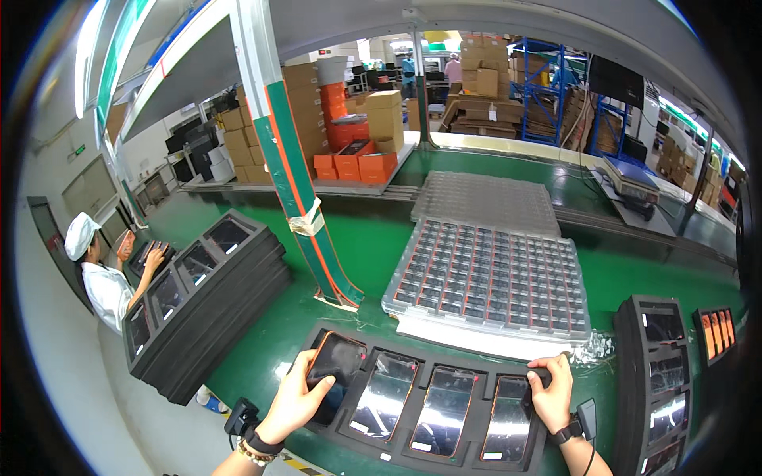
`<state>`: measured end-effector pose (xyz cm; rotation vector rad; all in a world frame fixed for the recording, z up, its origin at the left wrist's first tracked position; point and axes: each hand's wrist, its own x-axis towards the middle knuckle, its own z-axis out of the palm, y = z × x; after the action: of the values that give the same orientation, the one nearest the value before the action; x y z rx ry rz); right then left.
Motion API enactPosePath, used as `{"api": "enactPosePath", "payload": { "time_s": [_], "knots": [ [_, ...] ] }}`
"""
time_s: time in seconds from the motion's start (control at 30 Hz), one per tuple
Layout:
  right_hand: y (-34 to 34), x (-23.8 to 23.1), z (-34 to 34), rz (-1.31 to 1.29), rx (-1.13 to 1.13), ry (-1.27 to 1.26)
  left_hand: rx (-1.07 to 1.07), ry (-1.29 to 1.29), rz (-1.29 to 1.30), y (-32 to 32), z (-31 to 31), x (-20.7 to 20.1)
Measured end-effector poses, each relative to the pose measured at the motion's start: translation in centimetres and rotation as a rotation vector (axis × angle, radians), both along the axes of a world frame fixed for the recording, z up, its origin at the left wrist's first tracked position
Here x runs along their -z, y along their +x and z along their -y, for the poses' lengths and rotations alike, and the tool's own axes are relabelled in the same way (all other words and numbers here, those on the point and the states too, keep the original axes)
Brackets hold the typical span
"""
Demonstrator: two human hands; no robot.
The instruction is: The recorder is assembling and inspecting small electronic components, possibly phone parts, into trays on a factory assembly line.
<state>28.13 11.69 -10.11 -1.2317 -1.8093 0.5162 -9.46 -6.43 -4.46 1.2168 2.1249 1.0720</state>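
Note:
My left hand (295,398) grips an orange-edged smartphone (336,355) with a dark screen, tilted over the leftmost slot of a black foam tray (359,454). Three more phones lie in that tray: one (384,397) beside the held phone, a second (444,411) in the middle, and a third (506,418) at the right end. At the tray's far right corner, my right hand (553,394) is closed, thumb and forefinger bent round the foam edge. Both wrists wear dark straps with small black devices.
Beyond the tray lies a clear plastic tray (488,274) of many small parts. Stacked foam trays with phones stand left (210,305) and right (651,381). A green-and-white post (290,159) rises from the bench. A co-worker (105,274) in white handles items at far left.

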Motion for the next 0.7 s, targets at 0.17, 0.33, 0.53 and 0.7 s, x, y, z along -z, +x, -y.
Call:
{"api": "enactPosePath", "payload": {
  "time_s": [0.17,0.33,0.53,0.7],
  "knots": [
    [0.7,-0.4,-2.2,0.176,-0.081,0.182,0.177,0.126,0.197,0.1,-1.9,-0.8],
    [0.6,-0.3,-2.6,-0.194,-0.138,-0.031,0.355,0.007,0.076,1.8,-3.1,0.7],
    [1.1,1.6,-3.5,-0.546,-0.132,-0.189,0.22,-0.038,-0.05,5.1,-1.6,2.5],
    [1.1,1.0,-3.6,-0.574,-0.117,-0.199,0.232,-0.016,-0.26,7.7,-1.5,3.1]
  ]
}}
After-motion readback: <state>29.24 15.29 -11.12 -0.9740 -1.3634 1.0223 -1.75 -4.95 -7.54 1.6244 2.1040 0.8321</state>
